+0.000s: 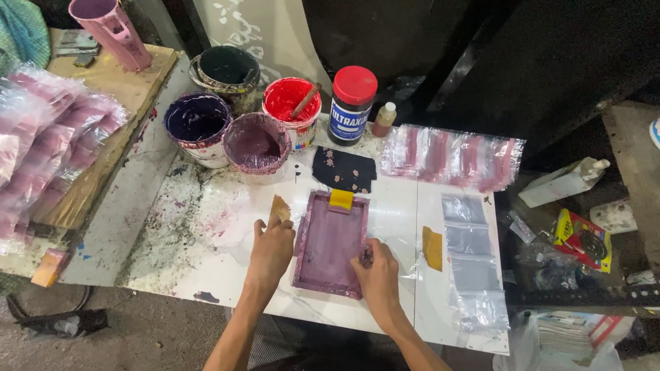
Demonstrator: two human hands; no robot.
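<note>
A small purple-stained printing frame (pixel 328 242) lies flat on the white table (pixel 385 206), with a yellow tab at its far edge. My left hand (pixel 270 249) rests at the frame's left edge and holds a brown squeegee piece (pixel 278 209) upright. My right hand (pixel 376 273) presses the frame's right edge near the front corner. A clear plastic sheet lies under the frame.
Behind the frame stand paint tubs in purple (pixel 197 124), mauve (pixel 256 145), red (pixel 291 104) and dark green (pixel 226 71), plus a black jar with red lid (pixel 352 103). Printed plastic bags (pixel 450 156) lie at the back right, blank ones (pixel 470 260) at right, and a pile (pixel 48 130) at left.
</note>
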